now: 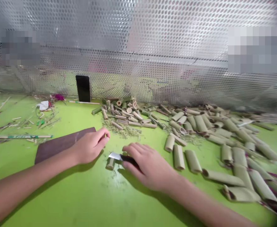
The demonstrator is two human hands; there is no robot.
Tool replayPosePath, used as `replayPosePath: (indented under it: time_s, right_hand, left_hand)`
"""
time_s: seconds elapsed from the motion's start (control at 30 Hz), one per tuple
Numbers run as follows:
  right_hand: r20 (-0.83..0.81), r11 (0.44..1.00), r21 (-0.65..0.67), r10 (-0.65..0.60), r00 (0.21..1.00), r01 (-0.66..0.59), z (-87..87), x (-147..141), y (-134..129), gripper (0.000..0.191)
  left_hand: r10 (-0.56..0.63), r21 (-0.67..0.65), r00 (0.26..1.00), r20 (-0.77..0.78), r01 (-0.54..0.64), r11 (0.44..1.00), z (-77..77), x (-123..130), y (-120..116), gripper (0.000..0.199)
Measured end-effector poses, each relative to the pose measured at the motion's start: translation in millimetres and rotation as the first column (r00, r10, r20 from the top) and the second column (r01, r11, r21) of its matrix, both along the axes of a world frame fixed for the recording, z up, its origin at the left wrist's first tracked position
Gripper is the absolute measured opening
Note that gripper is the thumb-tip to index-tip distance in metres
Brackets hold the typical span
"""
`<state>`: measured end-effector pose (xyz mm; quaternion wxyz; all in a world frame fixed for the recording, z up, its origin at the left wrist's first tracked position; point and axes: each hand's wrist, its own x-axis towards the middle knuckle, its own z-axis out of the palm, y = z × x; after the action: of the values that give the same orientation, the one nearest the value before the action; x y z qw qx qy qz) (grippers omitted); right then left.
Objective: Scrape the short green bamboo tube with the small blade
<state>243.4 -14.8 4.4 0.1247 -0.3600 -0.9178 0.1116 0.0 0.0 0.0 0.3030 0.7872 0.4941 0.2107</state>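
My right hand (pixel 144 160) is wrapped round the black handle of a small knife (pixel 116 156), its blade pointing left. Just under the blade, a short green bamboo piece (pixel 110 163) rests on the green table (pixel 81 201). To the left, my left hand (pixel 91 145) is raised a little over the table with its fingers curled and thumb near the index finger. Whether anything small is between those fingers is hidden. Below and behind that hand lies a dark brown board (pixel 58 146).
A perforated metal screen (pixel 133 56) stands behind the table, with a phone (pixel 83 88) leaning on it. Small bamboo pieces (pixel 129 116) are piled at the back centre. Larger bamboo tubes (pixel 225 176) cover the right side. Shavings and a green-marked stick (pixel 25 136) lie left.
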Motion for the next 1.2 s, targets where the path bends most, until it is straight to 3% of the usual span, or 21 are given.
replayPosePath:
  time_s: [0.1,0.23,0.37,0.6,0.93,1.2]
  right_hand:
    - [0.053,0.999,-0.020,0.038,0.998,-0.037,-6.5,2,0,0.023]
    - [0.056,0.996,0.085,0.034,0.998,-0.039,-11.6,4,1,0.025]
    - [0.036,0.981,0.192,0.021,0.999,-0.028,-13.0,5,1,0.032]
    - [0.080,0.995,0.100,-0.002,0.997,-0.006,-12.5,4,1,0.038]
    - [0.104,0.977,0.213,-0.015,0.994,-0.007,-10.5,-4,-4,0.027]
    - [0.087,0.985,0.173,-0.037,0.996,0.021,-12.3,-10,-7,0.027]
  left_hand:
    - [-0.135,-0.043,0.991,0.012,0.136,0.990,-3.0,-3,-9,0.048]
    - [-0.261,0.008,0.964,-0.043,0.262,0.965,-3.3,-1,-11,0.075]
    - [-0.259,-0.049,0.965,-0.035,0.257,0.965,-2.8,2,-7,0.067]
    - [-0.257,-0.062,0.966,0.022,0.258,0.964,-4.8,-1,-2,0.057]
    - [-0.247,-0.066,0.969,0.004,0.247,0.967,-3.9,-4,0,0.051]
    - [-0.214,-0.107,0.977,0.004,0.213,0.971,-4.6,-6,1,0.051]
